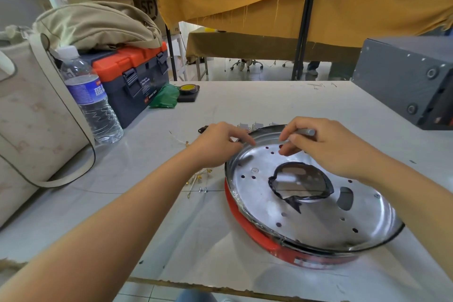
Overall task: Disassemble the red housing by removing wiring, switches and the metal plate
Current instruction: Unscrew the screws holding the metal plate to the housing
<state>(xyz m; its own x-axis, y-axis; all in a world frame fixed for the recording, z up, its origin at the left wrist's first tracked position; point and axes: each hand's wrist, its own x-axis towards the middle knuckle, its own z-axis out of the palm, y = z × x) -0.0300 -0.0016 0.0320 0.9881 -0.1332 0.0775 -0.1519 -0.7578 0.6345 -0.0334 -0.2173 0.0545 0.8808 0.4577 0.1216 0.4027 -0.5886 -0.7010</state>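
The round red housing (pixel 247 223) lies on the white table with a shiny metal plate (pixel 269 206) seated in it, full of small holes and one large ragged opening. My left hand (pixel 220 142) pinches the plate's far left rim. My right hand (pixel 326 147) is closed around a thin grey tool (pixel 306 132), whose tip is hidden behind my fingers over the plate's far side. Removed wires with yellow terminals (pixel 199 179) lie on the table left of the housing. Small metal clips (pixel 255 126) and a black part (pixel 202 129) sit just behind my left hand.
At the left stand a water bottle (pixel 90 98), an orange-and-grey toolbox (pixel 134 76) with a beige bag on it, a green bag (pixel 165 97) and a tape roll (pixel 188 88). A grey box (pixel 407 81) fills the right rear. The table's front edge (pixel 196 287) is close.
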